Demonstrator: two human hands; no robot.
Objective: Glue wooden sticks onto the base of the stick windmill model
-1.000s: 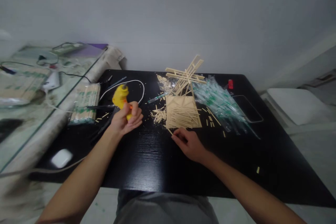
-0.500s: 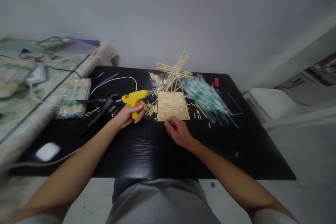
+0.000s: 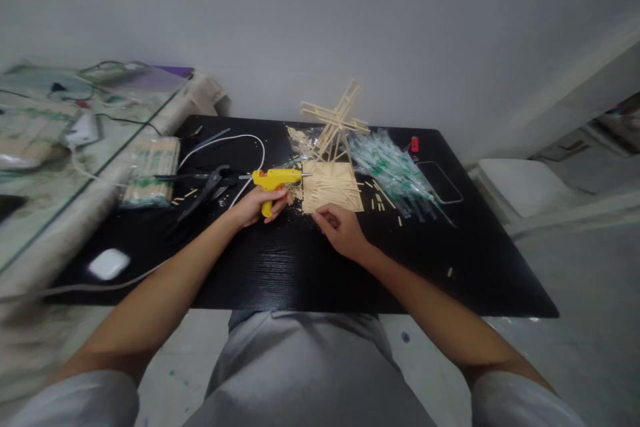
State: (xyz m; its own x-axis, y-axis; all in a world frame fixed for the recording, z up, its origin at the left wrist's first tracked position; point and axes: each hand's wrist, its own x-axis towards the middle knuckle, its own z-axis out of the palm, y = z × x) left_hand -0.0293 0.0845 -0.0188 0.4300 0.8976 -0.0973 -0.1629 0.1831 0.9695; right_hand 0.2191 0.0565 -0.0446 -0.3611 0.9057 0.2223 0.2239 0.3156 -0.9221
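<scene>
My left hand (image 3: pixel 253 205) is wrapped round the handle of a yellow glue gun (image 3: pixel 275 179), whose metal nozzle points right over the left part of a square mat of thin wooden sticks (image 3: pixel 334 193). My right hand (image 3: pixel 344 232) is at the mat's front edge, its fingers curled and pinched together. Whatever may be between those fingertips is too small to make out. Behind the mat, a frame of wooden sticks (image 3: pixel 341 121) stands with crossed, ladder-like arms. Short stick pieces lie around the mat, partly hidden behind my left hand.
Clear-and-green plastic wrappers (image 3: pixel 387 167) and a phone (image 3: pixel 440 181) lie to the right on the black table (image 3: pixel 300 273). At the left are black-handled pliers (image 3: pixel 213 183), a packet of sticks (image 3: pixel 153 170), a white case (image 3: pixel 109 264) and a white cable (image 3: pixel 240 138).
The glue gun in my left hand has moved right, and its nozzle has come over the mat. My right hand stays at the mat's front edge, and the whole view has shifted slightly.
</scene>
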